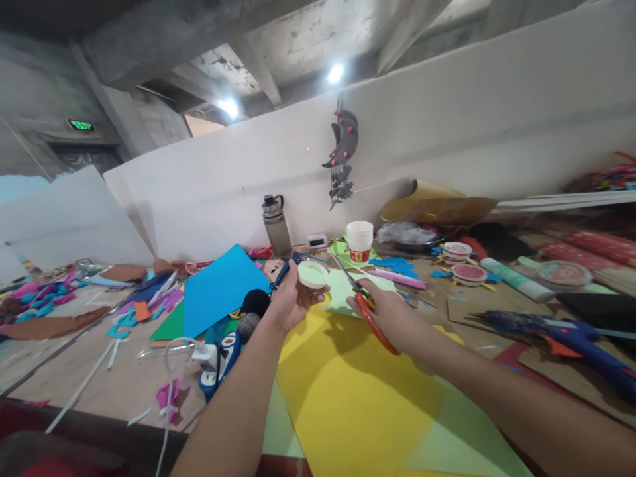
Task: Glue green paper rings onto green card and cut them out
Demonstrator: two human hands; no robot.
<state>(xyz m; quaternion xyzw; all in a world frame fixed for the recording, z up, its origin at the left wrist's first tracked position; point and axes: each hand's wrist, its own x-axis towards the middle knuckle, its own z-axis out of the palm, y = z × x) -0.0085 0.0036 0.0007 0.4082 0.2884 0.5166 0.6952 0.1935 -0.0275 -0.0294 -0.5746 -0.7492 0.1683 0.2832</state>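
My left hand (289, 305) is closed round a small, pale green, shallow round piece with a raised rim (313, 274), held up over the paper. Orange-handled scissors (370, 318) are in my right hand (390, 310), fingers wrapped round the handles. Their blades point up and away, just right of the round piece and apart from it. Below both hands lies a large yellow sheet (348, 391), with pale green paper (342, 291) beyond it. Whether the blades are parted is hard to make out.
A stack of white paper cups (360, 237) and a grey water bottle (277, 225) stand at the back. On the right lies a blue glue gun (561, 338). Blue foam sheet (223, 288), a power strip (221, 364) with its white cable, and coloured scraps fill the left.
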